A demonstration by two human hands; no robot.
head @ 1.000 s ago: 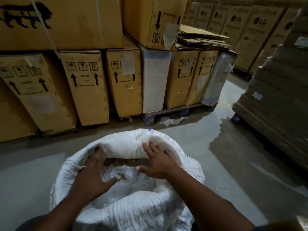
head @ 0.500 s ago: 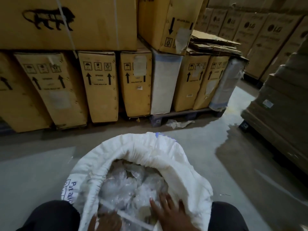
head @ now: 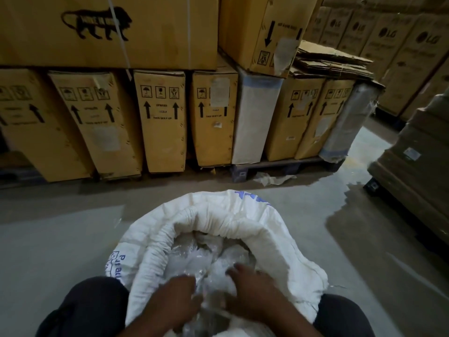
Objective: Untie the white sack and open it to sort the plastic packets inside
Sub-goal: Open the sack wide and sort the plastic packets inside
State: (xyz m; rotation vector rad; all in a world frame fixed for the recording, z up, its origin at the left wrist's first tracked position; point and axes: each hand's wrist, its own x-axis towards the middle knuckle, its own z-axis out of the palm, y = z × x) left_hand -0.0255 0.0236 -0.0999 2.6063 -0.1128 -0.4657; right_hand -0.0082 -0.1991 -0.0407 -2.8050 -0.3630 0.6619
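Note:
The white sack [head: 218, 215] stands open on the floor between my knees, its rim rolled down in thick folds. Clear plastic packets [head: 194, 251] fill its mouth. Both my hands are down inside the opening at the near side. My left hand [head: 175, 300] is curled around crinkled clear plastic. My right hand [head: 252, 288] rests on the packets with its fingers bent into the plastic; whether it grips one I cannot tell. A clear packet [head: 209, 319] lies between the two hands.
Cardboard cartons [head: 160, 122] stand in a row on a pallet [head: 279, 166] across the grey floor, more stacked above. A wrapped pallet load [head: 413, 171] stands at the right. A scrap of plastic [head: 272, 178] lies by the pallet.
My hands left the sack's far rim, drew back to the near side and dug into the packets. The rim has been rolled lower and the packets show more. The view has shifted left.

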